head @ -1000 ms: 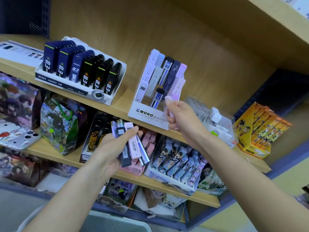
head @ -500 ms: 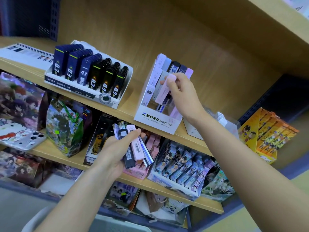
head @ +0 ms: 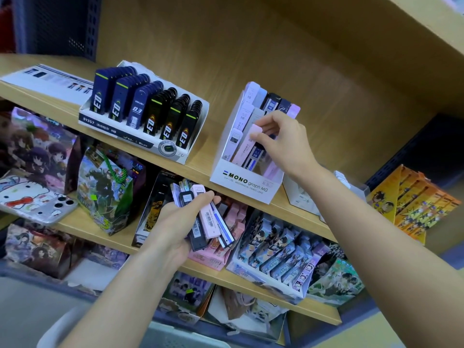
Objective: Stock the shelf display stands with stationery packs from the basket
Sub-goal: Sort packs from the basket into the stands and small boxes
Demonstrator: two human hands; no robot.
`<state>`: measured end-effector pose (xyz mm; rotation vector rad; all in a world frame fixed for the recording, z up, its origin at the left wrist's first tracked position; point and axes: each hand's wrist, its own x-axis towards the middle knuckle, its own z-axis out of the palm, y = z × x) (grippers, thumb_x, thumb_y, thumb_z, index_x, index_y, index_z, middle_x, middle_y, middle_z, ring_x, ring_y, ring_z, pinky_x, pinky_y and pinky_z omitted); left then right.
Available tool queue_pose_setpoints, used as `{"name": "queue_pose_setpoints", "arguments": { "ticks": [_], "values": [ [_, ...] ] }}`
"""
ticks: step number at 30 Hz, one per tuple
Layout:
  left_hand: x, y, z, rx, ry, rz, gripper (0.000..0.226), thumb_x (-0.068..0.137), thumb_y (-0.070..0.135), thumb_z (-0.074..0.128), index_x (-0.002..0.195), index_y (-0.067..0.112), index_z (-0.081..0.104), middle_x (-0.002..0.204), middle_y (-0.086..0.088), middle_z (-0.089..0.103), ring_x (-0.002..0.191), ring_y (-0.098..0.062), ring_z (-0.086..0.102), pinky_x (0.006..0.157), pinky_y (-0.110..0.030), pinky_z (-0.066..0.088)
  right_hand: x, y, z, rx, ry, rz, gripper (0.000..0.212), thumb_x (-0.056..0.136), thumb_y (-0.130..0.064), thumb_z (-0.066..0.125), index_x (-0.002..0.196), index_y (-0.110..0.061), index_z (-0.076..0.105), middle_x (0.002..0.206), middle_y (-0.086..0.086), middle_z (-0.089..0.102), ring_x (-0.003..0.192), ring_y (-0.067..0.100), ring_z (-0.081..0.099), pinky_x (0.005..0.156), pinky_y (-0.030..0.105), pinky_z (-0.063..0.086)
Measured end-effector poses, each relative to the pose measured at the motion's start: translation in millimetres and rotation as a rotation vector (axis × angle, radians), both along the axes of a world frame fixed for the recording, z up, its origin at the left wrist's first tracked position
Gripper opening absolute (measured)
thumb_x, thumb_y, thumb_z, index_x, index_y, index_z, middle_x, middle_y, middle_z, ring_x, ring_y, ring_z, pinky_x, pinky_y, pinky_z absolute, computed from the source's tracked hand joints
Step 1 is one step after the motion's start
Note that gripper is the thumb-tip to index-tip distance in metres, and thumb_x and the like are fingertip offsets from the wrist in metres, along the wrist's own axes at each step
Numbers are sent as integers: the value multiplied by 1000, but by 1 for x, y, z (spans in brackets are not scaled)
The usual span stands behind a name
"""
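The right hand (head: 283,144) pinched the top of a pink pack (head: 247,144) between curled fingers (head: 271,121), its lower end inside the white stand (head: 241,182) on the shelf (head: 200,169). The left hand (head: 175,222) gripped a bundle of spare packs (head: 208,219) below. The pack probably needed lining up with its slot, then pressing straight down until seated.

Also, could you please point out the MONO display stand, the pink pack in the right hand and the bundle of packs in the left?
MONO display stand (head: 247,183): head view, printed front panel.
pink pack (head: 247,144): head view, middle of its face.
bundle of packs (head: 209,219): head view, barcoded pink pack on top.
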<state>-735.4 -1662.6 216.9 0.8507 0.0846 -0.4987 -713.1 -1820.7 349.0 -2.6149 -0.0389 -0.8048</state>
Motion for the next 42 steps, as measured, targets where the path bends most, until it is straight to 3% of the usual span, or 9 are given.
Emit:
{"name": "queue_pose_setpoints", "arguments": {
  "ticks": [7,12,16,22,25,28,32,37,42],
  "values": [
    [0,0,5,17,16,26,9,85,15,69,92,9,68,73,1,75,58,-8,69,42,-21,50,2,0,0,-2,21,-2,11,87,-12,66,93,-17,58,82,-11,58,74,-3,54,70,5,44],
    [1,0,5,30,8,49,3,86,15,68,87,12,67,71,3,74,59,-9,68,45,-22,53,1,-3,2,-73,128,-11,11,86,-13,68,92,-16,58,83,-6,59,75,8,56,71,23,51],
    [1,0,4,36,10,48,7,86,17,68,90,11,68,73,3,74,60,-10,68,47,-23,54,2,1,-5,-222,76,-24,11,84,-17,71,91,-13,63,89,-5,56,81,9,54,76,25,47],
    [3,-1,6,40,7,80,8,86,17,67,78,15,67,70,3,73,56,-8,67,48,-24,52,-2,7,-18,-353,-29,-102,26,91,-21,61,116,-15,57,105,-1,50,99,15,48,85,30,42],
    [1,2,7,24,-3,97,11,86,17,67,75,16,66,67,4,72,56,-9,66,51,-27,53,-23,19,-31,-168,-115,-57,14,97,-21,51,109,-16,56,93,-5,50,75,3,47,71,20,42],
    [1,3,9,41,-11,118,15,87,18,67,72,17,67,67,4,72,59,-10,66,58,-31,52,-52,30,-53,29,81,-15,16,97,-29,50,92,-17,59,77,-9,56,63,-1,47,61,17,40],
    [0,4,9,57,-49,104,13,87,17,66,74,13,70,67,-1,71,54,-13,66,51,-29,57,-73,41,-77,264,580,32,26,92,-39,56,97,-16,66,87,-3,68,77,3,60,72,22,50],
    [-3,5,10,138,-159,7,11,87,17,65,90,8,72,77,-5,74,61,-15,69,48,-25,54,-79,38,-66,391,711,94,17,91,-26,61,96,-10,68,61,-13,57,47,-7,49,48,6,36],
    [-4,5,12,161,-123,-3,7,84,19,68,83,12,70,74,-2,72,60,-12,67,48,-23,50,-89,25,-49,355,739,109,7,93,-19,57,89,-14,59,63,-3,60,49,2,56,52,14,48]
  ]
}}
